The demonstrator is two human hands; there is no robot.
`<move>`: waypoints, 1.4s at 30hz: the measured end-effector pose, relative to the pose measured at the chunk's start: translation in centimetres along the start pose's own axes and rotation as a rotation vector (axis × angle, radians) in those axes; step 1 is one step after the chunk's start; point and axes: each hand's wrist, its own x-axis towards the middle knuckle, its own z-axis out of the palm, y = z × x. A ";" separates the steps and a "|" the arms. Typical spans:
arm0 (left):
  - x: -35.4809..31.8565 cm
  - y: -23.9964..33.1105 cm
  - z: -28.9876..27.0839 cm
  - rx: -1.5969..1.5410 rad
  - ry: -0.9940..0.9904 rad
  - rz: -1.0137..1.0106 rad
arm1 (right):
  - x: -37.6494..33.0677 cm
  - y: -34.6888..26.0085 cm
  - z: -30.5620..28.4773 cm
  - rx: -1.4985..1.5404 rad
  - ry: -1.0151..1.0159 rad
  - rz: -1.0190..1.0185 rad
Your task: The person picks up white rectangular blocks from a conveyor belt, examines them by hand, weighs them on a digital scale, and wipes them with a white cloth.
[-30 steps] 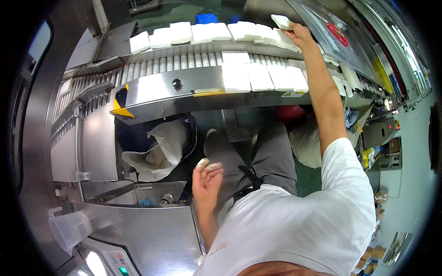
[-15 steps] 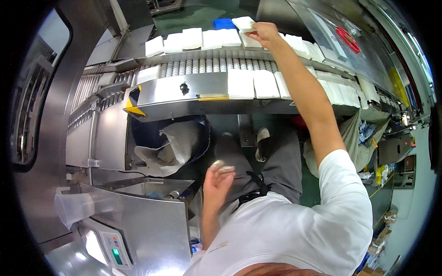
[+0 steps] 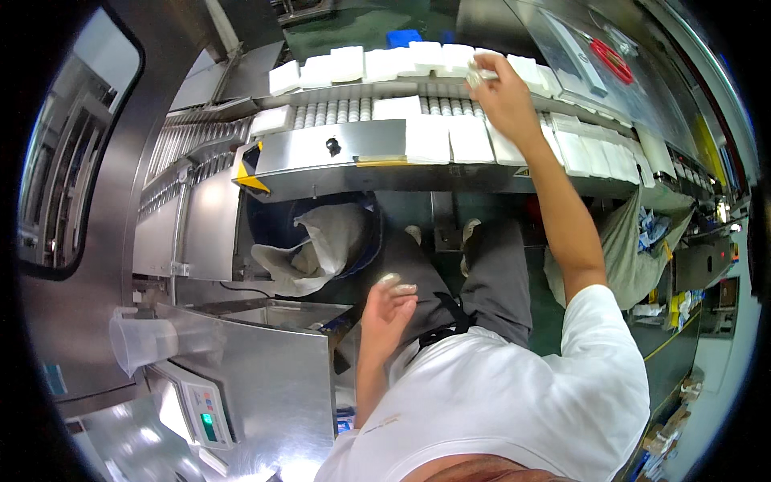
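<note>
Two rows of white rectangular packs (image 3: 438, 138) ride a steel roller conveyor (image 3: 345, 112) — one line along the far edge, another nearer the person. Below the conveyor a dark blue bin (image 3: 277, 233) stands on the floor, lined with a pale, crumpled bag (image 3: 317, 245) that gapes open; what lies inside cannot be made out. Lower left, a clear plastic measuring jug (image 3: 144, 341) sits on its side against a steel housing, just above a weighing scale (image 3: 205, 410) with a lit green display. To the right, a grey-green sack (image 3: 630, 249) hangs under the line.

The right hand (image 3: 502, 92) is stretched far forward over the conveyor, arm nearly straight, fingers pinched on a small pale piece (image 3: 475, 76) held above the far row of packs. The left hand (image 3: 385, 309) hovers close to the body above the dark trousers, elbow bent, fingers loosely curled and holding nothing that can be seen.
</note>
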 end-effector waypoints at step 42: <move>-2.1 -3.2 7.1 0.739 0.139 0.032 | -30.8 20.7 15.1 -0.066 -0.816 0.264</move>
